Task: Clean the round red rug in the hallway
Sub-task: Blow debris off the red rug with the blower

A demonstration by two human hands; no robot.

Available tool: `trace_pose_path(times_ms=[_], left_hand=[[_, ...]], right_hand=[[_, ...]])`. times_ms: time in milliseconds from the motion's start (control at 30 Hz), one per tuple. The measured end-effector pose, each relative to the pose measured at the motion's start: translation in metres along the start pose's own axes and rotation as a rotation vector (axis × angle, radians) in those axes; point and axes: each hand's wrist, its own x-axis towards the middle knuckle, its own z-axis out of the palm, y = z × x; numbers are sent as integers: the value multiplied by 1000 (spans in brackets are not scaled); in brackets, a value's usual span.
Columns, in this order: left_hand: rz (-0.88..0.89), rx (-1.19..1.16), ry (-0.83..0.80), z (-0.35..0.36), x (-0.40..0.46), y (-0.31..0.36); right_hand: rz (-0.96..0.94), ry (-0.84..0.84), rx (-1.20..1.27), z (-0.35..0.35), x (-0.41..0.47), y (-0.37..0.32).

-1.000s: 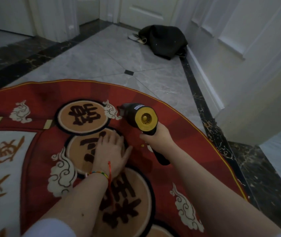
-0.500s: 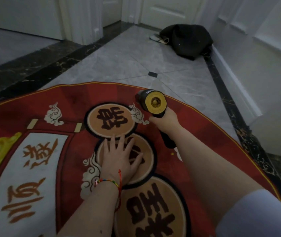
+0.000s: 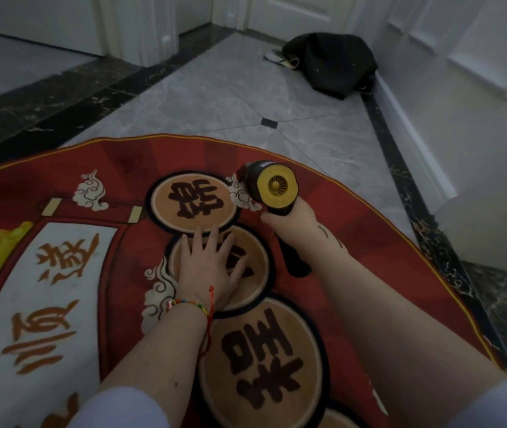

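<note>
The round red rug (image 3: 128, 168) with tan coin circles and a white scroll panel fills the lower view on a grey marble floor. My left hand (image 3: 209, 267) lies flat, fingers spread, pressing on the middle tan circle. My right hand (image 3: 298, 225) grips the black handle of a small handheld vacuum (image 3: 272, 186), whose yellow round rear end faces me. The vacuum's nose points away from me, down at the rug near its far edge, and the nose itself is hidden.
A black bag (image 3: 335, 63) lies crumpled on the floor by the far white door. A white wall and baseboard (image 3: 412, 140) run along the right. Dark marble border strips (image 3: 60, 100) frame the grey tiles.
The view has shifted so the rug sits more to the right and nearer. My right hand with the vacuum moved farther toward the rug's far edge. My left hand stays pressed on the middle circle.
</note>
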Motion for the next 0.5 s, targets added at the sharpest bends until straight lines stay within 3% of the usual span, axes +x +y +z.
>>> trace_pose_path(times_ms=[200,300,500], left_hand=[[-12,239,-36,-7,-7,13],[-22,171,-87,-5,-17,13],[58,111,-26,-2,-65,1]], right_hand=[[-92,-46,67,-26,-74,16],[-52,-59,52,-38,-103,28],[2,-78,38,-57,-172,37]])
